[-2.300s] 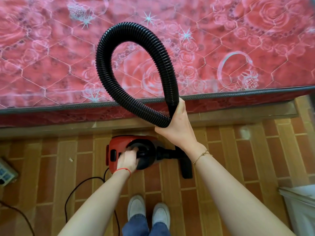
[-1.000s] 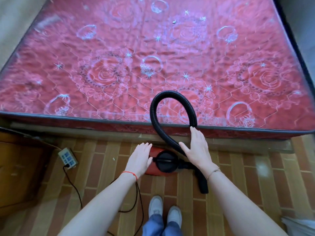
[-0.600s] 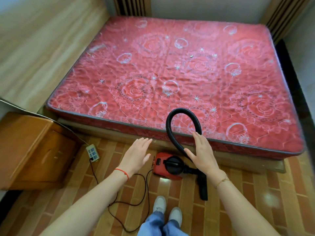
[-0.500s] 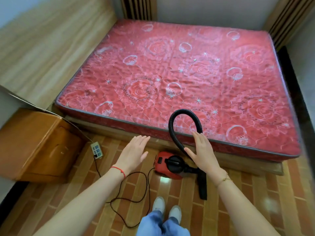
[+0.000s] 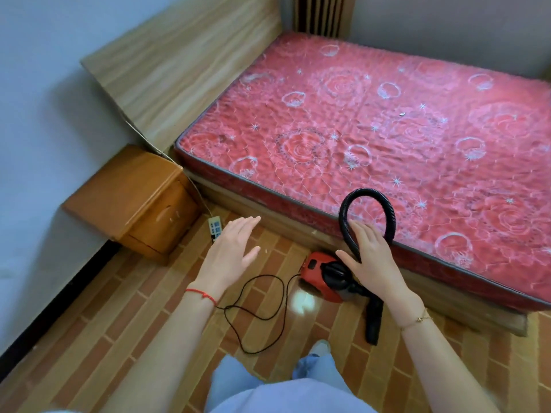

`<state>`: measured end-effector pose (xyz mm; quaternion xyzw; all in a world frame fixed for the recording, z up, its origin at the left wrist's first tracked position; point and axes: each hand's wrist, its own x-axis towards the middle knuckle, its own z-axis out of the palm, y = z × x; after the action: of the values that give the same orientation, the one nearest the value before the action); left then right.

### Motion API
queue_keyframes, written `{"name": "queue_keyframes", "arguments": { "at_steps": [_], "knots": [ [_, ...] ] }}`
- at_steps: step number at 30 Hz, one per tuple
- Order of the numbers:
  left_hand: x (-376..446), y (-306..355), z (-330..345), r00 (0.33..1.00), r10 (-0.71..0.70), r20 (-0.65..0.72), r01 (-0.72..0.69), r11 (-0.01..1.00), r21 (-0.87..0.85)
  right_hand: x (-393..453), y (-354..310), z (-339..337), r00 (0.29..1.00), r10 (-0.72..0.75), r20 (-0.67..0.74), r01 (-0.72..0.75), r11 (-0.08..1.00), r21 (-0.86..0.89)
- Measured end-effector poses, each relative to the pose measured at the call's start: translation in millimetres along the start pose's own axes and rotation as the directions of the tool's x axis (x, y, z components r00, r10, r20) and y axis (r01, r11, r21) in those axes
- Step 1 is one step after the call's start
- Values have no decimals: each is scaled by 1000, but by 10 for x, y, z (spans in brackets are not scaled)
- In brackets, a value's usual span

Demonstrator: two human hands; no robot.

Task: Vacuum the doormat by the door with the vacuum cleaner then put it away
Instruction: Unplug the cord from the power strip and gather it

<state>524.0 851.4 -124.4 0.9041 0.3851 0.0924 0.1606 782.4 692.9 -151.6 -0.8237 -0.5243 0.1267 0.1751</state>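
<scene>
From the head camera, a small red and black canister vacuum cleaner (image 5: 323,277) is sitting on the brick-patterned floor (image 5: 125,308), just beside the wooden base of the bed. Its black corrugated hose (image 5: 368,193) is arching up in a loop over the edge of the red quilted mattress (image 5: 372,123), and the black nozzle (image 5: 374,323) at the other end is lying on the floor near the person's feet. A black power cord (image 5: 259,296) is trailing from the back of the machine in loose curls across the floor toward a white power strip (image 5: 215,228), which is lying at the foot of an orange-brown wooden nightstand (image 5: 131,198).

The right hand (image 5: 369,257) is hovering above the machine with its fingers straight and slightly spread, gripping nothing; the hose is passing in front of its palm, and whether the two are touching cannot be told. The left hand (image 5: 231,251), with a red string round its wrist, is hanging in the air over the floor, fingers extended and relaxed, well apart from the machine and holding nothing.

A light wooden headboard (image 5: 179,64) is leaning against the pale wall behind the nightstand. Blue jeans and the tip of a pale shoe (image 5: 319,347) are showing at the bottom edge. The doormat is not appearing in this view.
</scene>
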Motion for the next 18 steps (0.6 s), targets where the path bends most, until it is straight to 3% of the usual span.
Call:
{"name": "queue_keyframes", "arguments": {
  "at_steps": [9,18],
  "knots": [
    [-646,-1067,-624,991,-113,-65,113,994,-7,-40,-1154,409,997,-30,68,32,999,-30],
    [-1013,-2641,-1320,996,-86,0,86,996,28,22,-2702,1176,996,33,77,-34,999,7]
  ]
}}
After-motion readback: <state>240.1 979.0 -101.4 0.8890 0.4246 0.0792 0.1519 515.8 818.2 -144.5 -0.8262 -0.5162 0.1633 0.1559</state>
